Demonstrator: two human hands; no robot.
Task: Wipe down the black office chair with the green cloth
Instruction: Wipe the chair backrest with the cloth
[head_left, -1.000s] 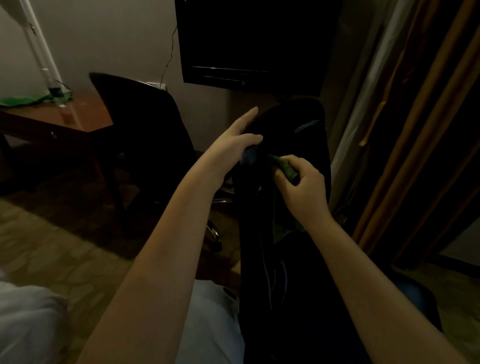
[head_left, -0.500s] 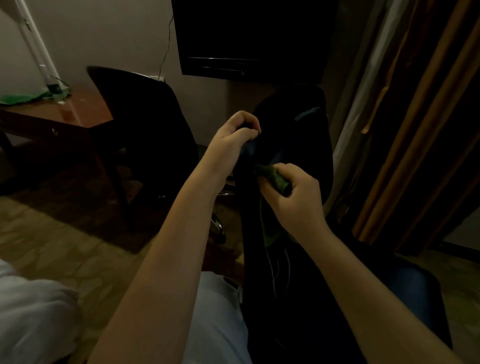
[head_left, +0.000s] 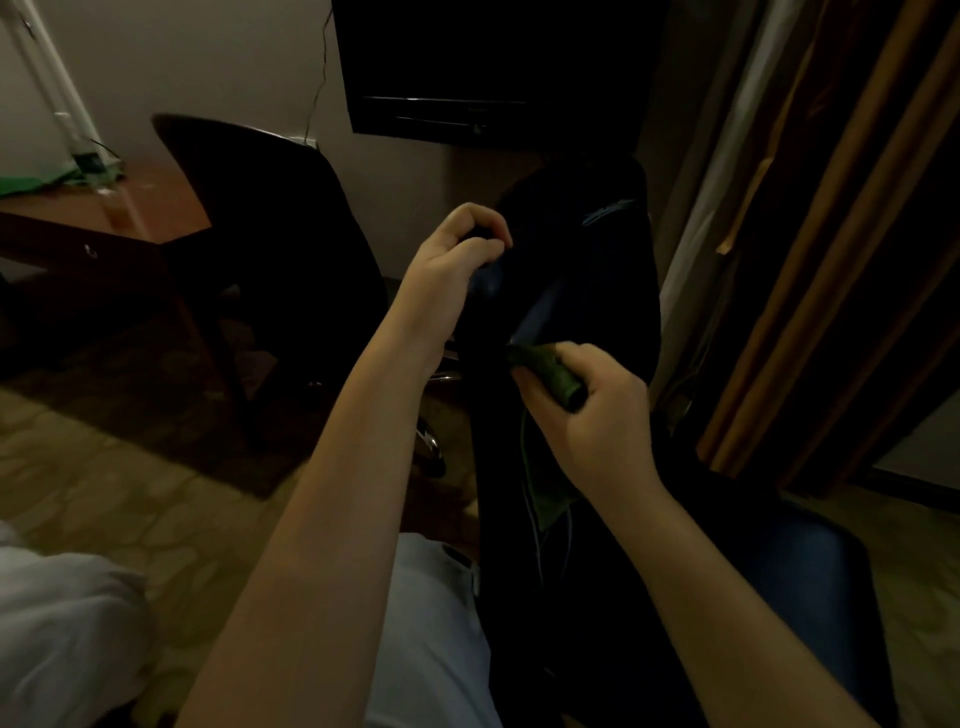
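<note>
- Dimly lit, the chair (head_left: 613, 291) stands at centre frame, its black back running from 12 o'clock down toward 6. Its outline melts into shadow and its base cannot be made out.
- At 11 o'clock of the chair back, the left hand (head_left: 452, 265) has its fingers curled tight over the back's upper edge, the fingertips half lost against the dark fabric.
- Just below centre, the right hand (head_left: 587, 410) pinches a rolled fold of the cloth (head_left: 550, 376) between thumb and curled fingers, against the chair back. The rest of the cloth hangs toward 6 o'clock, partly behind the wrist.
- A bluish patch shows between the two hands; whether it is sheen or another material cannot be told.
- At 10 o'clock a second chair (head_left: 270, 223) is a dark silhouette, its legs barely legible.
- At 9 o'clock the desk (head_left: 67, 218) is cut off by the left edge, as is something green lying on it.
- At 12 o'clock the screen (head_left: 493, 52) is cropped by the top edge, and a curtain (head_left: 841, 234) fills 3 o'clock.
</note>
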